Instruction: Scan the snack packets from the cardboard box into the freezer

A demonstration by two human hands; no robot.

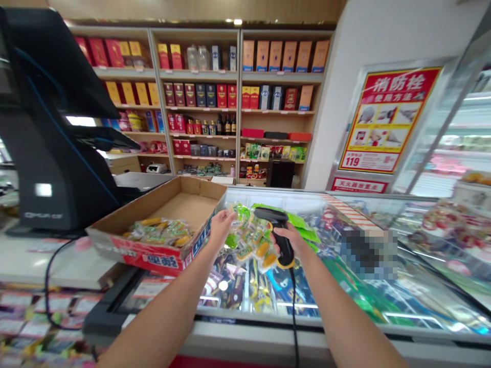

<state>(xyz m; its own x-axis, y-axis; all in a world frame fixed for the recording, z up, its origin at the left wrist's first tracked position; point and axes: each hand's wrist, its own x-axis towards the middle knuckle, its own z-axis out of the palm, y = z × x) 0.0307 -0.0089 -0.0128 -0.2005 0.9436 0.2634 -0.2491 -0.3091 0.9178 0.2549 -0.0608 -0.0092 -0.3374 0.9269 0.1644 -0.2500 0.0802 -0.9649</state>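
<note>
My right hand point(288, 237) is wrapped round the handle of a black barcode scanner point(284, 243) with yellow trim. Its cord hangs down over the front edge of the freezer. The scanner's head points left, above a heap of clear snack packets point(249, 237) with yellow contents and green labels, lying on the freezer's glass top point(307, 304). At the heap's left side my left hand point(221, 227) is closed in a pinch on the edge of a small clear packet point(232, 208). Similar packets point(163, 231) lie inside an open cardboard box point(134, 250) left of that hand.
A black checkout terminal point(57, 133) stands at the left, its cable point(48, 286) looping over the counter. Bright green packages point(303, 225) lie behind the scanner. A pixelated patch point(368, 254) covers something at the right. Shelves of boxed goods point(199, 97) stand behind.
</note>
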